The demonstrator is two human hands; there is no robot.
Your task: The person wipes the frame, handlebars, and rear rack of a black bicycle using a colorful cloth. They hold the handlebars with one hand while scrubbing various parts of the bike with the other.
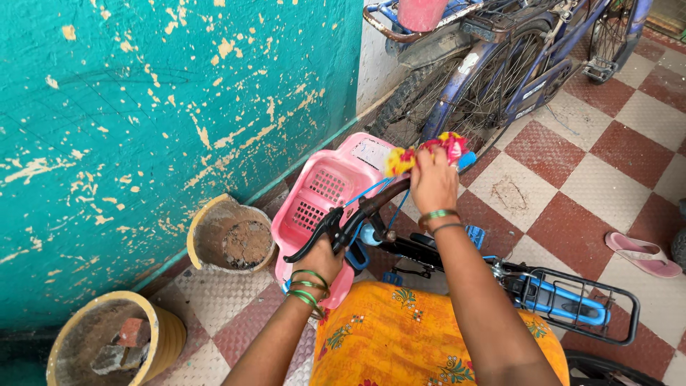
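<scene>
Pink basket sits mid-frame on a small bicycle; the left hand has its fingers clenched on the handlebar grip, the right hand presses a red-yellow cloth along the bar, seemingly mid-wipe.

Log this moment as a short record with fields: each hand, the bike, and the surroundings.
left hand: grips the near handlebar grip beside the black brake lever
right hand: presses a red and yellow cloth on the far handlebar end
bike: small blue bicycle with a pink basket in front
surroundings: peeling teal wall, two dirt-filled pots, larger blue bicycle, pink sandal
</scene>
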